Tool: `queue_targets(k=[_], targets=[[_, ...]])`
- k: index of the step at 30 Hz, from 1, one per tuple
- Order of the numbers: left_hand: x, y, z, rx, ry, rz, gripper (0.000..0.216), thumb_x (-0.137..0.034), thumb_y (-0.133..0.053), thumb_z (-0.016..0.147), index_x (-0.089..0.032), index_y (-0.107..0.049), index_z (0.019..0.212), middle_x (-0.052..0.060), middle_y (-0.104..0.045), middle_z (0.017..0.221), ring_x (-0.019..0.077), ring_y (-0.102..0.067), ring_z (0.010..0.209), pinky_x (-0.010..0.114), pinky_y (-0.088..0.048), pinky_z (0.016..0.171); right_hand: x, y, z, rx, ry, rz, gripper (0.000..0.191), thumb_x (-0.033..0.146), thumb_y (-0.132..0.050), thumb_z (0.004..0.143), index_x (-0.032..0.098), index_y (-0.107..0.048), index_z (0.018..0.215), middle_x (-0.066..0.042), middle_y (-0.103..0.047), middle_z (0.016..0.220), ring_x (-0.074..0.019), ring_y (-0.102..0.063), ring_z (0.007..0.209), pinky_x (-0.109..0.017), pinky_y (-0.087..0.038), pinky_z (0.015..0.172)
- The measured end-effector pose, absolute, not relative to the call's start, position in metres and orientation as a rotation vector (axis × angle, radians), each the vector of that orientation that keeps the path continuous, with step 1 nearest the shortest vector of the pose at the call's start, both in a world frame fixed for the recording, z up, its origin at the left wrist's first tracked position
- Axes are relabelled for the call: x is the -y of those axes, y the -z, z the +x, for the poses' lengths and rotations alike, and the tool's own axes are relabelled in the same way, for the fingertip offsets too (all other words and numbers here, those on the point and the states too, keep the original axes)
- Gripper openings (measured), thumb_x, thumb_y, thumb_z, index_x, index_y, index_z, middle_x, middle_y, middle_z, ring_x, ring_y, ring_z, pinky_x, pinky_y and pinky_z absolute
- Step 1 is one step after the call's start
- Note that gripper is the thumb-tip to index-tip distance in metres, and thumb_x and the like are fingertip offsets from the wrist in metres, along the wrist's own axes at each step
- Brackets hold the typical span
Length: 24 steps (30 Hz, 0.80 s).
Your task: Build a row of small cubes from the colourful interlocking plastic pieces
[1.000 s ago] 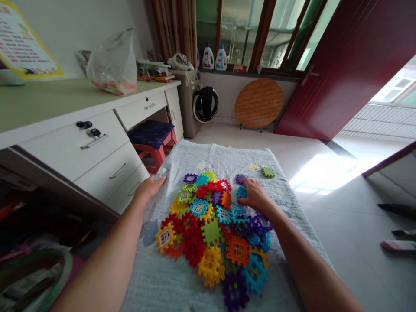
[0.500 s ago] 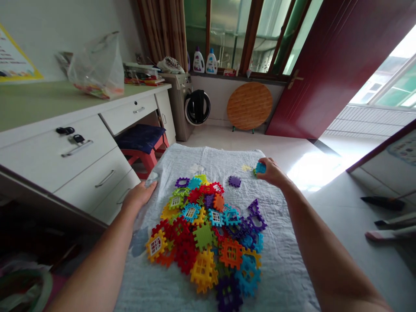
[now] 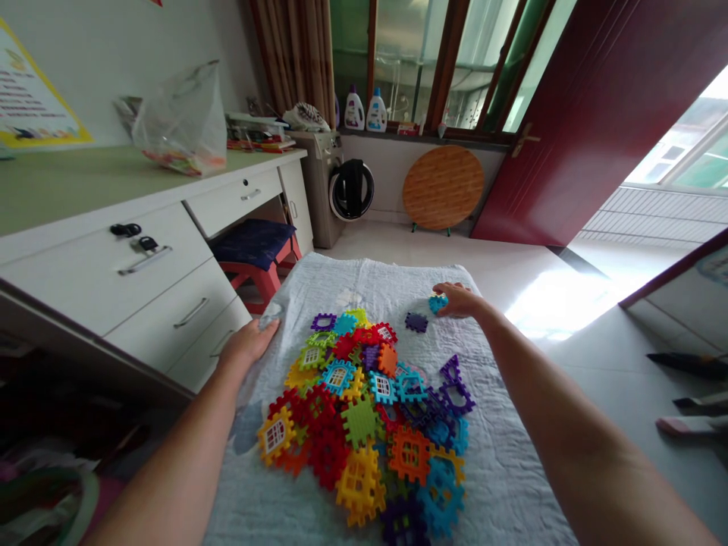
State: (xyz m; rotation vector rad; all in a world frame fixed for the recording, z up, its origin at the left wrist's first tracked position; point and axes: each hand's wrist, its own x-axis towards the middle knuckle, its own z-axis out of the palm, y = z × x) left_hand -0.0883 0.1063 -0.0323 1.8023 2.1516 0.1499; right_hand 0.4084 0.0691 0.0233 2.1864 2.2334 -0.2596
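At your far left, a poster (image 3: 42, 98) with a yellow border is on the wall above a white drawer unit (image 3: 153, 265), which has a bunch of keys (image 3: 146, 243) by its top handle and a clear plastic bag (image 3: 182, 125) on its top. Next comes your left hand (image 3: 247, 349), resting at the left edge of the cloth-covered desk (image 3: 387, 280); its grip is loose, with nothing visible in it. Just beyond it stands a red stool (image 3: 265, 277) with a dark blue seat, and farther back a washing machine (image 3: 321, 189) has its round door ajar.

In front of you, the pile of toothed plastic pieces lies heaped on the desk. Its left side shows a yellow window piece (image 3: 276, 436); a green square (image 3: 359, 421) lies near the middle, and an orange frame (image 3: 410, 453) sits to the right of that. A loose purple piece (image 3: 417, 322) lies flat, apart from the pile. Just to its right and farther from you, your right hand (image 3: 462, 299) has its grip closed on a small blue piece (image 3: 437, 304). Past it, a round wooden board (image 3: 444, 187) leans against the wall, and a dark red door (image 3: 574, 129) slants at the right.
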Motion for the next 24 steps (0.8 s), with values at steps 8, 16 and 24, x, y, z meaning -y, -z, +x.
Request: queue_targets(k=[8,16,24], targets=[[-0.107,0.034,-0.088,-2.166,-0.16,1.823,0.07,-0.067,-0.027,0.084,-0.013,-0.064,0.111,0.02,-0.069,0.11,0.0369,-0.064,0.101,0.041,-0.05,0.079,-0.069,-0.017,0.404,-2.215,0.231,2.161,0.05,0.03,-0.068,0.062,0.022,-0.062,0.112,-0.009,-0.061,0.117,-0.0312,-0.051,0.107,-0.042,-0.039,0.085],[-0.089,0.012,-0.065,-2.314,-0.728,2.245,0.054,-0.044,-0.038,0.087,-0.013,-0.054,0.128,0.02,-0.056,0.128,0.0361,-0.054,0.116,0.049,-0.042,0.096,-0.073,-0.015,0.427,-2.301,0.231,2.311,0.062,0.032,-0.066,0.069,0.022,-0.054,0.128,-0.009,-0.059,0.125,-0.0285,-0.054,0.108,-0.04,-0.043,0.089],[-0.102,0.042,-0.053,-1.761,-0.741,2.497,0.042,-0.032,-0.038,0.085,-0.011,-0.061,0.112,0.015,-0.063,0.118,0.0259,-0.055,0.115,0.036,-0.04,0.105,-0.071,-0.011,0.423,-2.22,0.167,2.266,0.049,0.036,-0.069,0.069,0.025,-0.062,0.117,-0.005,-0.064,0.121,-0.0312,-0.053,0.109,-0.04,-0.041,0.089]])
